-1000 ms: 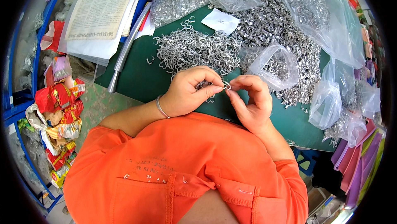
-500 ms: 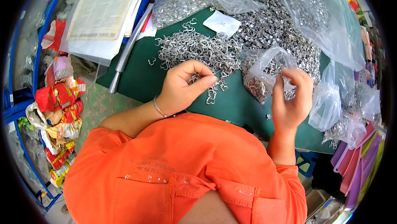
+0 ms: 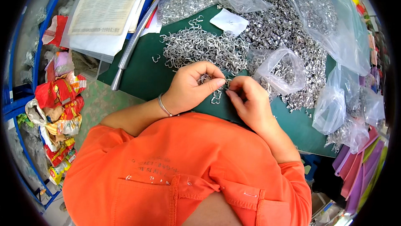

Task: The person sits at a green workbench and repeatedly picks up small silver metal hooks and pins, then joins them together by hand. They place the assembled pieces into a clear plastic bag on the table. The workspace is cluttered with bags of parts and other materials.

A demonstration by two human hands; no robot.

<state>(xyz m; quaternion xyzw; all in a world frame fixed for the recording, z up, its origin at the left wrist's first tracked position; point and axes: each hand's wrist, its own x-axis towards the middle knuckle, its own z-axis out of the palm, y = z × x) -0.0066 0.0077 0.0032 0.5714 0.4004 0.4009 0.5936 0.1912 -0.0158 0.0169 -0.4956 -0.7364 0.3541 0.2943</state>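
Observation:
My left hand (image 3: 194,85), with a silver bangle (image 3: 163,105) at its wrist, pinches a small silver metal piece (image 3: 227,83) between thumb and index finger. The fingertips of my right hand (image 3: 251,98) are pinched together close against that piece; whatever they grip is too small to make out. Just beyond my hands lies a heap of curved, hook-like silver metal pieces (image 3: 204,48). A few heart-shaped ones (image 3: 216,97) lie on the green table right below my fingertips. To the right spreads a larger pile of small shiny metal bits (image 3: 307,63).
A clear plastic bag (image 3: 284,73) lies open on the right pile. Filled clear bags (image 3: 188,4) and a white paper slip (image 3: 229,21) lie at the back. A silver rod-like tool (image 3: 133,44) rests beside papers (image 3: 104,8) on the left. More bags (image 3: 330,105) line the right edge.
My right hand has come left from beside the open bag to meet my left fingertips. My left hand stays about where it was. The bag has settled further right.

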